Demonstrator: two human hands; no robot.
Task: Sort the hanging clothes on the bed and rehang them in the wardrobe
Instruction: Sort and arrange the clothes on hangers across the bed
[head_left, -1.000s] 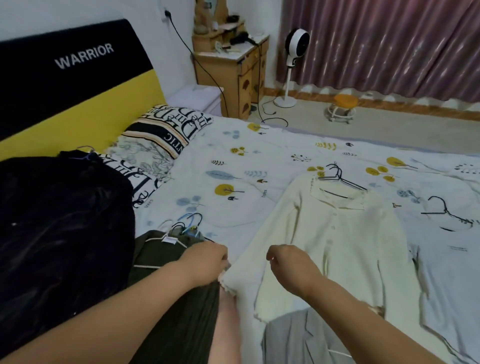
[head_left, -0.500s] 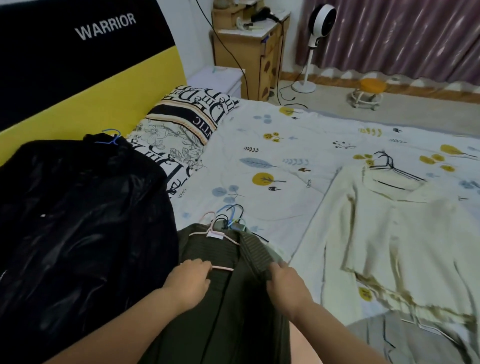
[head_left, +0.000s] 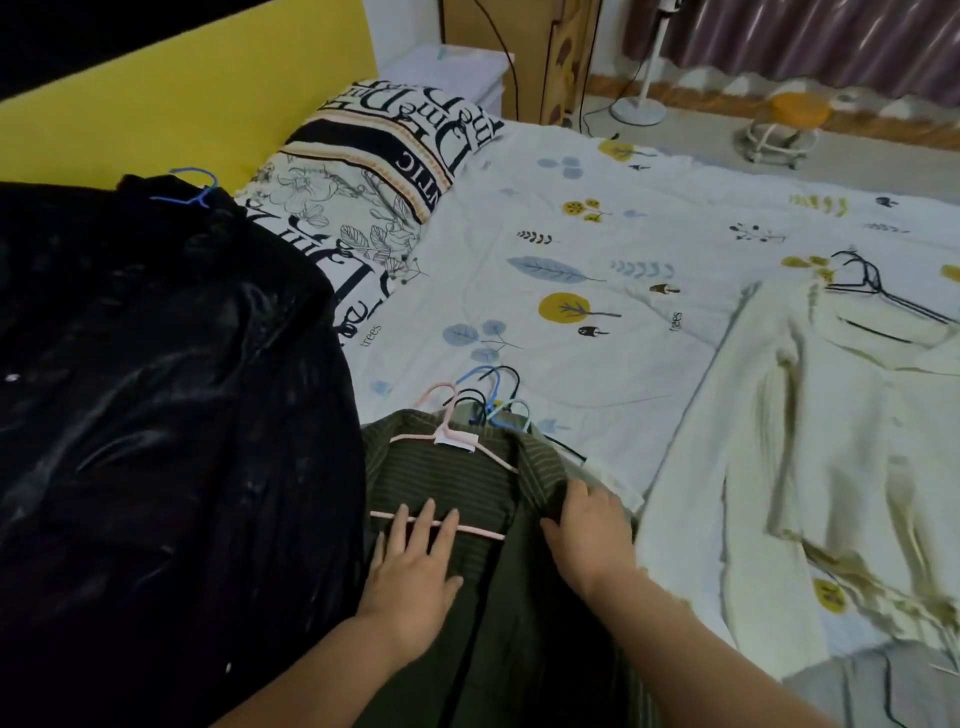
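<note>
I am pressing my left hand (head_left: 410, 571), fingers straight, on the green shirt (head_left: 447, 488) (pink hanger (head_left: 452, 441) inside) lying on the bed (head_left: 597, 234); my right hand (head_left: 589, 530) is gripping its right collar.

black coat (head_left: 156, 441): cut off at left and bottom edges
green shirt (head_left: 498, 597): lower part out of frame, stacked hangers (head_left: 488, 395) partly under collar
cream cardigan (head_left: 831, 467): right side cropped, hem blurred
right hand (head_left: 589, 530): fingertips hidden in shirt fold
grey garment (head_left: 883, 686): only a corner showed
</note>
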